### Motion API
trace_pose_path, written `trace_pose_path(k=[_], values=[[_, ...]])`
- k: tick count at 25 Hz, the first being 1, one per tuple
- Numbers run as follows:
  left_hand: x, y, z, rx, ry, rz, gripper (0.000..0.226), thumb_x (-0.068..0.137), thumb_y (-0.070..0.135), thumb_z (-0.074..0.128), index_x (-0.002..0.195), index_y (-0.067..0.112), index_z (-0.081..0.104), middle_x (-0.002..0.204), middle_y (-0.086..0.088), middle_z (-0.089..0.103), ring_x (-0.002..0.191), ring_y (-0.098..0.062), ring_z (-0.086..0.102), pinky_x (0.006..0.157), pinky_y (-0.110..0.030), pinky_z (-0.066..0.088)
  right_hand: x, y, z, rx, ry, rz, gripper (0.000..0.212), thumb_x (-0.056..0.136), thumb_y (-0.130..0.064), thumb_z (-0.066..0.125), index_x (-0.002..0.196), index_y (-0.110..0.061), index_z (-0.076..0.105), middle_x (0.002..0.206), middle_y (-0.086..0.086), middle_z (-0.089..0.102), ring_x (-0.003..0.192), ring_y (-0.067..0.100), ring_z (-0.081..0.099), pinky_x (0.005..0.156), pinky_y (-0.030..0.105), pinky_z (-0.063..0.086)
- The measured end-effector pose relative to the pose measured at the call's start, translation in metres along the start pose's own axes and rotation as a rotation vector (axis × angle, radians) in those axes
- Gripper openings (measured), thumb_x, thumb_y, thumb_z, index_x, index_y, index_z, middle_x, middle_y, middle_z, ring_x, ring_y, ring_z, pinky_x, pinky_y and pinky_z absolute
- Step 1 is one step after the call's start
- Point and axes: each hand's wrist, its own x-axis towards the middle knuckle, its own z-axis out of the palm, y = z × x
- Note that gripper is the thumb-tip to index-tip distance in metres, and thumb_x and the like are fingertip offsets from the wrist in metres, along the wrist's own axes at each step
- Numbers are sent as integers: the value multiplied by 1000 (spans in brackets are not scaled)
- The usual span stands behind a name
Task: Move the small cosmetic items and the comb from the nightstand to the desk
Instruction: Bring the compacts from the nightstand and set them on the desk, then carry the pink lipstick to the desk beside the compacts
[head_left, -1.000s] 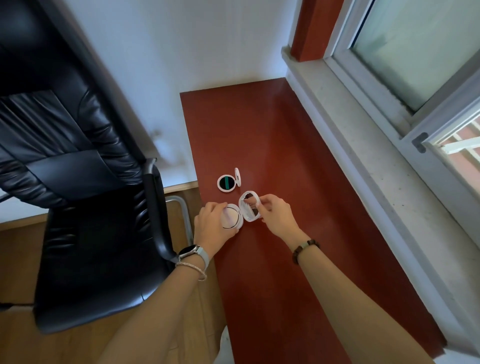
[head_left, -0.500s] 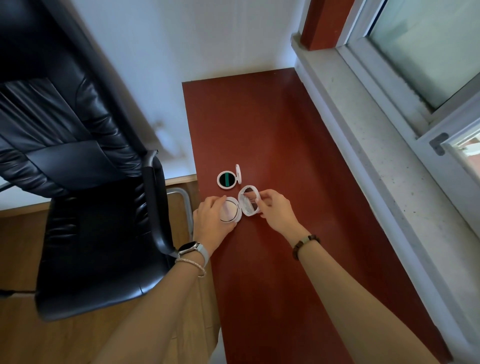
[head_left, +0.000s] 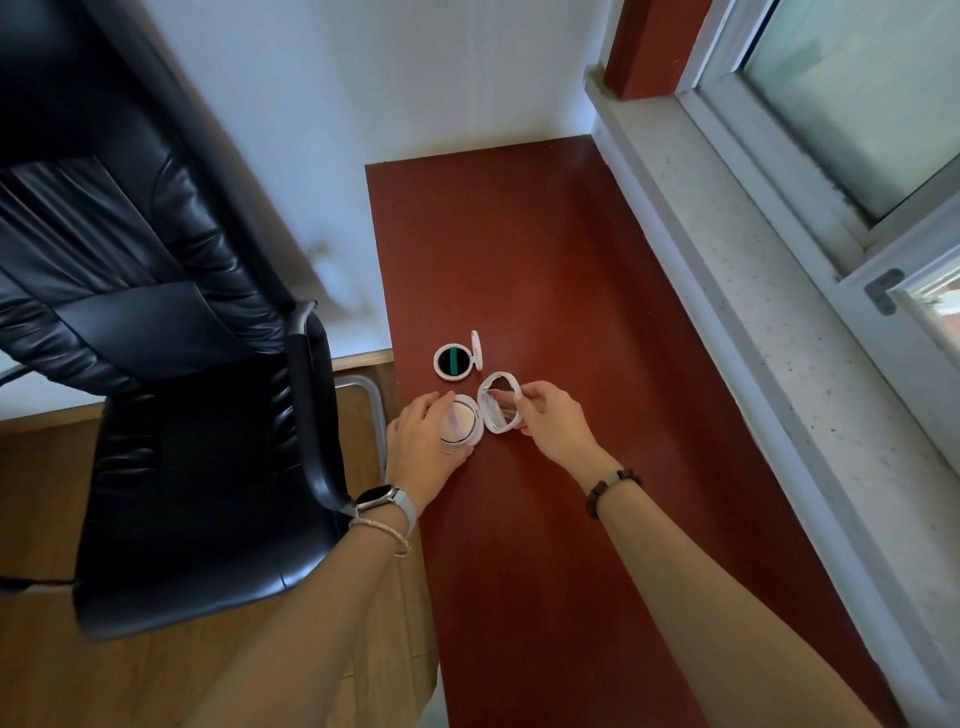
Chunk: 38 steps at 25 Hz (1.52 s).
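On the red-brown desk (head_left: 545, 260) near its left edge lies a white round compact (head_left: 462, 423), hinged wide with a pale puff in its base. My left hand (head_left: 423, 439) curls round the base from the left. My right hand (head_left: 553, 415) pinches the raised mirrored lid (head_left: 500, 402) at its right rim. Just beyond them sits a second, smaller white compact (head_left: 457, 361), its lid standing up and a black pad with a green strap showing inside. No comb is in view.
A black leather office chair (head_left: 171, 364) stands close against the desk's left side, its armrest near my left wrist. A grey stone window sill (head_left: 769, 322) and window frame run along the desk's right edge. A white wall closes the far end.
The hands and the compact have stayed in the same spot on the desk; the lid leans a little further back. The view has shifted slightly.
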Motion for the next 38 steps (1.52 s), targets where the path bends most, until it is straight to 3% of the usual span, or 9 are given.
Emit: trace_pose_path(k=[7, 11, 16, 20, 22, 31, 33, 35, 38], values=[[-8, 2, -10, -17, 35, -25, 65, 82, 37, 71, 140, 20, 48, 143, 0, 48, 134, -20, 42, 108, -38, 30, -6, -1, -8, 44, 29, 4, 31, 101, -31, 47, 123, -16, 61, 115, 5, 69, 103, 22, 68, 96, 44, 54], [-16, 10, -22, -332, 96, -89, 43, 97, 32, 54, 138, 21, 50, 140, 3, 50, 131, -14, 45, 111, -39, 37, -17, -6, -15, 91, 112, -28, 35, 101, -35, 48, 132, -19, 55, 119, 0, 66, 111, 21, 64, 99, 45, 52], [-26, 34, -53, -792, 121, -139, 32, 103, 30, 42, 132, 29, 56, 137, 11, 53, 117, 16, 47, 98, -5, 37, -48, -18, -26, 206, 224, -58, 40, 101, -40, 47, 137, -23, 50, 119, -4, 63, 112, 16, 61, 102, 42, 50], [-33, 45, -73, -877, 125, -120, 38, 104, 35, 34, 136, 27, 55, 139, 9, 54, 131, -5, 46, 113, -32, 36, -80, -20, -29, 311, 300, -78, 39, 100, -46, 44, 134, -31, 53, 123, -9, 62, 116, 14, 60, 106, 42, 48], [-39, 50, -82, -884, 109, -92, 39, 104, 37, 33, 135, 28, 55, 139, 8, 54, 132, -8, 46, 114, -37, 36, -100, -21, -30, 363, 355, -84, 41, 100, -49, 41, 135, -31, 53, 126, -9, 62, 117, 13, 60, 107, 43, 46], [-83, 82, -108, -962, -27, 28, 34, 101, 36, 34, 122, 34, 61, 129, 9, 59, 124, -8, 53, 101, -26, 42, -197, 5, -39, 603, 647, -122, 42, 105, -43, 32, 135, -26, 55, 126, -5, 63, 112, 11, 62, 104, 40, 50], [-95, 93, -108, -973, -89, 21, 35, 92, 47, 41, 118, 37, 62, 130, 8, 59, 123, -9, 53, 98, -26, 41, -221, 20, -47, 660, 711, -108, 41, 106, -42, 31, 134, -25, 56, 126, -4, 64, 112, 11, 63, 104, 40, 50], [-105, 106, -106, -978, -166, -4, 51, 75, 59, 46, 117, 37, 64, 128, 11, 60, 119, -7, 53, 100, -29, 39, -246, 35, -56, 713, 764, -101, 43, 106, -42, 31, 135, -23, 56, 127, -2, 64, 113, 13, 63, 104, 40, 50], [-125, 130, -85, -990, -251, 22, 43, 94, 46, 41, 126, 28, 62, 130, 8, 60, 122, -9, 55, 104, -29, 37, -289, 59, -63, 774, 859, -94, 47, 106, -43, 27, 137, -19, 54, 127, 2, 64, 111, 15, 65, 102, 39, 51]])
